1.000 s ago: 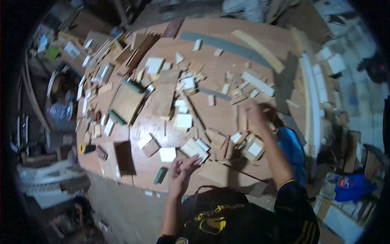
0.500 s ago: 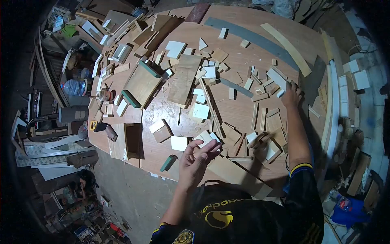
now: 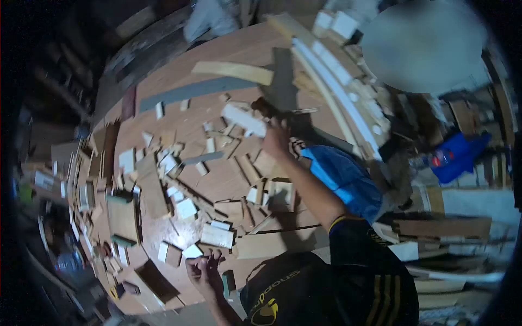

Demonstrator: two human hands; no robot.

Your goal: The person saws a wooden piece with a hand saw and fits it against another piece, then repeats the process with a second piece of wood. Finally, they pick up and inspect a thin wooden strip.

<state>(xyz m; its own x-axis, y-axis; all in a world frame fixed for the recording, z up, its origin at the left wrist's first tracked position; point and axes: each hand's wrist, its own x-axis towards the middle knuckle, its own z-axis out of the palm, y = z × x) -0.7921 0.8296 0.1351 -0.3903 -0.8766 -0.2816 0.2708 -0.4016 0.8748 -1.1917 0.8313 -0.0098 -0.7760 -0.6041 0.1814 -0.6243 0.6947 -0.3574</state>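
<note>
My right hand [image 3: 277, 137] reaches across the table to its far right part. Its fingers close around the near end of a long white wooden block [image 3: 243, 119], though blur softens the fingertips. Loose wood offcuts lie just in front of that block. My left hand [image 3: 204, 271] hovers by the table's near edge, fingers bent and apart, with nothing seen in it. Close to it are a white-topped block [image 3: 192, 251], a wider pale block [image 3: 217, 236] and a small green block [image 3: 228, 282].
Wood scraps cover much of the table [image 3: 179, 127]. A grey strip [image 3: 196, 93] and a pale curved strip [image 3: 231, 70] lie toward the far side. An open wooden box [image 3: 155, 282] sits at the near left. Blue material [image 3: 345, 179] hangs beside my right arm.
My view has swung to the right, shifting the table leftward in the picture. The white block shows larger at my right hand. My left hand's fingers have spread a little.
</note>
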